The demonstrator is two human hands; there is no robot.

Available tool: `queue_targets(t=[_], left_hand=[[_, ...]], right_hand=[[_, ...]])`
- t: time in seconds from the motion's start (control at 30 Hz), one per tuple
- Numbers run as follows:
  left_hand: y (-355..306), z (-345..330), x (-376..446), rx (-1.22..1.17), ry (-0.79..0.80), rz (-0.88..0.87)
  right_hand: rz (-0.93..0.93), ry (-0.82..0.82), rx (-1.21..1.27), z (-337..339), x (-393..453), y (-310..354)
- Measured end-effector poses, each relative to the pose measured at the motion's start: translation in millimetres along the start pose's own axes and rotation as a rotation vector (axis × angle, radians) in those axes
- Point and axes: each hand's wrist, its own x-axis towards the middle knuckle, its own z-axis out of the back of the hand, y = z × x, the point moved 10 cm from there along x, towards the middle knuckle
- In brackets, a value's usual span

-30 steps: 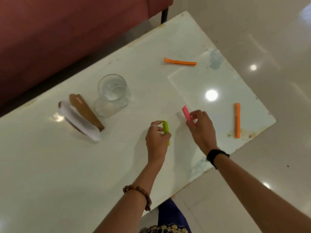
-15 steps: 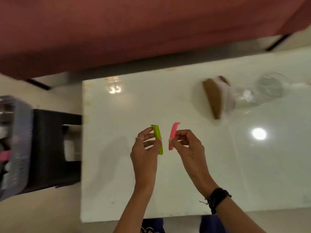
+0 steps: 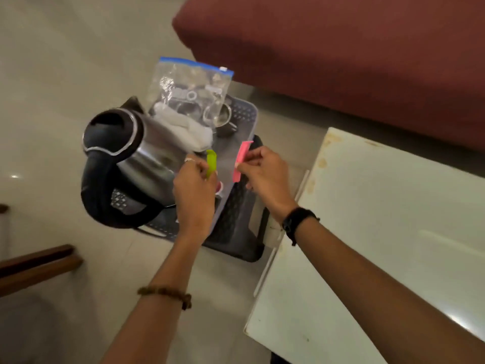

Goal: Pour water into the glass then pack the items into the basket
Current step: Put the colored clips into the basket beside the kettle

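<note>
Head view: our left hand point(image 3: 193, 190) pinches the green clip point(image 3: 211, 164), right hand point(image 3: 265, 174) the pink clip point(image 3: 241, 161); we should release both into the basket point(image 3: 244, 111) gap just below.

Kettle point(image 3: 126, 153) and bag point(image 3: 189, 88) crowd the basket point(image 3: 244, 111); its near-right part lies open.

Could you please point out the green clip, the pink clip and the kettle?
green clip point(image 3: 211, 162): head view, middle of its strip.
pink clip point(image 3: 242, 156): head view, upper half above the hand.
kettle point(image 3: 147, 153): head view, shiny steel body.

both hands point(image 3: 195, 187) pinched, forearms extended
</note>
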Motion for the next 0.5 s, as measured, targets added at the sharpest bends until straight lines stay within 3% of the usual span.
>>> queue_targets(t=[0.2,0.33,0.5], left_hand=[[24,-41,55,0.157,0.153,0.027],[26,-57,60,0.170,0.158,0.043],[31,-54,54,0.018,0.178,0.094]], right_hand=[[0.054,-0.101,-0.466,-42,45,12],[0.150,-0.119,-0.648,-54,49,18],[0.236,-0.136,-0.445,-40,37,20]])
